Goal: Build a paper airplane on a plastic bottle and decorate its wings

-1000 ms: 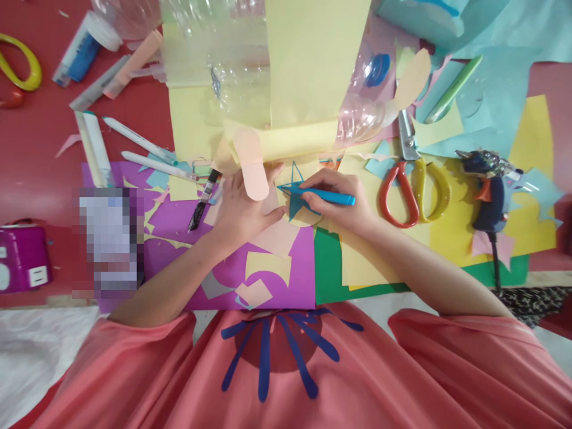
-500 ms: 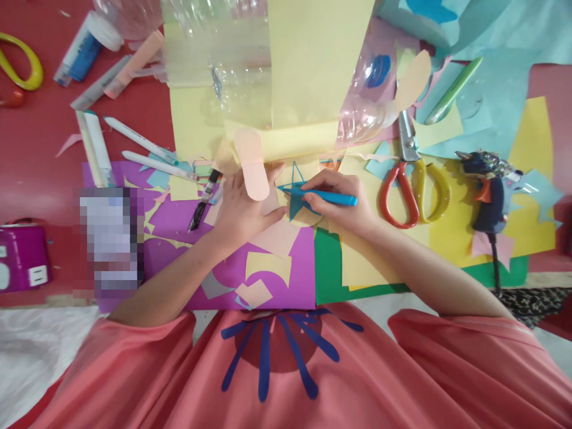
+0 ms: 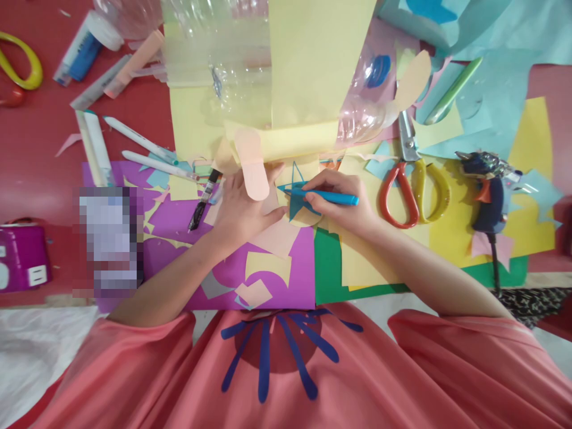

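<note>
My right hand (image 3: 339, 199) is closed around a blue marker (image 3: 333, 197), its tip on a blue star (image 3: 298, 205) on pale yellow paper. The star's lower part is coloured in, while its top point is only an outline. My left hand (image 3: 243, 205) lies flat with fingers spread, just left of the star. A pale pink paper strip with rounded ends (image 3: 254, 173) lies over its fingers and hides part of them. Beside that hand is a black marker (image 3: 204, 199).
Scissors with red and yellow handles (image 3: 409, 179) lie right of my right hand, and a dark blue glue gun (image 3: 489, 196) farther right. Clear plastic bottles (image 3: 236, 83) stretch across the back. Several pens (image 3: 143, 140) and paper scraps (image 3: 268, 268) are scattered around. A pixelated object (image 3: 109, 241) sits at left.
The marker in my right hand has shifted very slightly to the right. My left hand stays where it was.
</note>
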A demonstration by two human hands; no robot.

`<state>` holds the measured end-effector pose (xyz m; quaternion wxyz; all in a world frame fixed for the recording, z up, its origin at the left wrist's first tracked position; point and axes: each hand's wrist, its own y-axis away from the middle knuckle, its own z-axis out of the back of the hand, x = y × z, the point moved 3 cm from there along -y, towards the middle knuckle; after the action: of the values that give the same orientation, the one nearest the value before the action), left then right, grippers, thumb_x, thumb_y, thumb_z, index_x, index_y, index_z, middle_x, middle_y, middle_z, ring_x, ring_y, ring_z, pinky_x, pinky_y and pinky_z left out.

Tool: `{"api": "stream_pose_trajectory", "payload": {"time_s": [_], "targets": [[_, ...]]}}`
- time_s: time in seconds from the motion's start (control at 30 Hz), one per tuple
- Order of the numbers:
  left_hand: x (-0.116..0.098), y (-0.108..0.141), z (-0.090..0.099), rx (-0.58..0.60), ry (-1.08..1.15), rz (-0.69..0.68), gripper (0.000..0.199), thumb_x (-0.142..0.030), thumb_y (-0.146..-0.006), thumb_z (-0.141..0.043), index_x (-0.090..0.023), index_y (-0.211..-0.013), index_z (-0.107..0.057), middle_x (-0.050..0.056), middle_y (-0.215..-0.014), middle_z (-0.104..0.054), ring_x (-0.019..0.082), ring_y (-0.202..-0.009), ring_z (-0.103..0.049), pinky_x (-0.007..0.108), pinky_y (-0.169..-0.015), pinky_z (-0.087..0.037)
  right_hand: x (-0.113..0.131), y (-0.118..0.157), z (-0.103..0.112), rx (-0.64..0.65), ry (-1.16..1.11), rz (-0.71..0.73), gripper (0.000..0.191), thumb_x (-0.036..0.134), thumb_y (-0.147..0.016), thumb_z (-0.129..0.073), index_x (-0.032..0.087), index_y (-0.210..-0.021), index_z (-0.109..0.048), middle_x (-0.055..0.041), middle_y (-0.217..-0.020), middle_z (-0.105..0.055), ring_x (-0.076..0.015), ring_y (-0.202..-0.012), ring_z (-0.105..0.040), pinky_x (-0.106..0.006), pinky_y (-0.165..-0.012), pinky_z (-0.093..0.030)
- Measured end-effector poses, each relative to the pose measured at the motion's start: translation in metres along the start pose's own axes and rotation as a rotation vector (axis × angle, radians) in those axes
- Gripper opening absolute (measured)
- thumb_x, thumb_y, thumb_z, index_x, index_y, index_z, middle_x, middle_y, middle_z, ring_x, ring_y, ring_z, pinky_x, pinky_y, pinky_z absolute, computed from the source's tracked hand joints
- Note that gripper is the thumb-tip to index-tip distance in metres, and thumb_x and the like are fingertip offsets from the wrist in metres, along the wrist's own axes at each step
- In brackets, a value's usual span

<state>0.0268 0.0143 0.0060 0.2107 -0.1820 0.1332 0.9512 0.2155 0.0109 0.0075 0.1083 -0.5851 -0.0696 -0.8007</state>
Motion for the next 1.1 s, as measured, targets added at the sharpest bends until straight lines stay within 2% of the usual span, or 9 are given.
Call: {"api": "stream_pose_trajectory", "payload": {"time_s": [0.17,0.67,0.87,1.1], "targets": [[-0.0017,-0.0002,0.0011,-0.001,0.002,-0.009,0.069,-0.041,-0.089,-0.06,-0.023,-0.15,-0.036,0.015,-0.14,-0.054,0.036,-0.134,-0.044,0.055,-0.111,-0.029,-0.0007,-0.0001,-0.0001,-0.011,-0.021,-0.015,0.012,0.028,-0.083,-0.062,0.017,-0.082,-0.062,0.0009,-0.067,-0.062,-0.0085,-0.055,-0.054,-0.023,-0.052,-0.042],[-0.001,-0.0002,0.0012,0.006,0.019,-0.002,0.068,-0.041,-0.089,-0.059,-0.023,-0.15,-0.036,0.015,-0.14,-0.055,0.036,-0.134,-0.044,0.056,-0.112,-0.028,0.0002,-0.0002,0.0003,-0.013,-0.046,0.008,0.007,0.024,-0.078,-0.062,0.017,-0.076,-0.063,0.0008,-0.064,-0.062,-0.009,-0.053,-0.053,-0.023,-0.05,-0.041],[-0.0021,-0.001,0.0025,0.019,0.01,0.006,0.067,-0.041,-0.088,-0.06,-0.022,-0.149,-0.038,0.015,-0.14,-0.055,0.036,-0.132,-0.046,0.055,-0.111,-0.03,-0.0032,-0.0005,-0.0001,-0.051,-0.071,-0.027,0.006,0.024,-0.078,-0.062,0.018,-0.08,-0.062,0.0002,-0.069,-0.065,-0.0096,-0.056,-0.057,-0.023,-0.052,-0.043],[-0.0015,0.0005,0.0025,0.0,0.015,-0.001,0.067,-0.042,-0.089,-0.059,-0.024,-0.149,-0.036,0.013,-0.141,-0.054,0.034,-0.133,-0.045,0.052,-0.112,-0.029,-0.0032,-0.0001,-0.0004,-0.034,-0.052,-0.008,0.01,0.027,-0.079,-0.063,0.018,-0.076,-0.061,0.0015,-0.063,-0.061,-0.0084,-0.052,-0.052,-0.023,-0.05,-0.041]]}}
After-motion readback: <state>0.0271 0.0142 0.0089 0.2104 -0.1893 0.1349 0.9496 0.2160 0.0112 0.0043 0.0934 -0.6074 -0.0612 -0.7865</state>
